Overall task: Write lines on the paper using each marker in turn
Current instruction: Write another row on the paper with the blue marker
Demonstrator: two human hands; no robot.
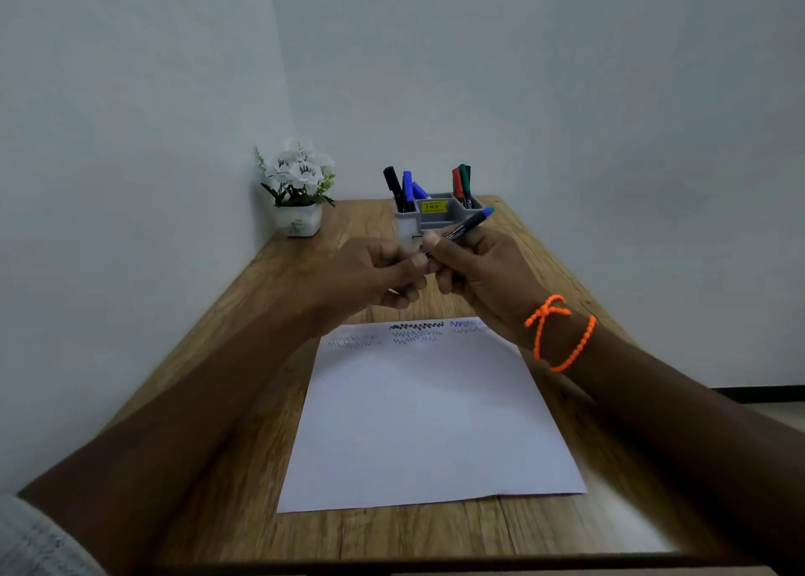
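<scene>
Grey sleeve (39,540) at the lower left corner. White flowers in a white pot (299,220) stand at the table's (226,466) far left corner, against the wall. Left hand (374,272) is raised above the table, fingers curled; whether it holds a cap cannot be told, as blur hides the spot. It meets the right hand (483,274) at the fingertips. The right hand grips a marker (468,224), its blue end pointing up and right.

Both hands partly block the grey holder (435,218) behind them, which contains black, blue, red and green markers. Its yellow label (433,206) is not readable.

Paper (429,418) lies flat near the table's middle, zigzag lines in black and blue along its far edge. Orange cord (562,335) circles the right wrist.
</scene>
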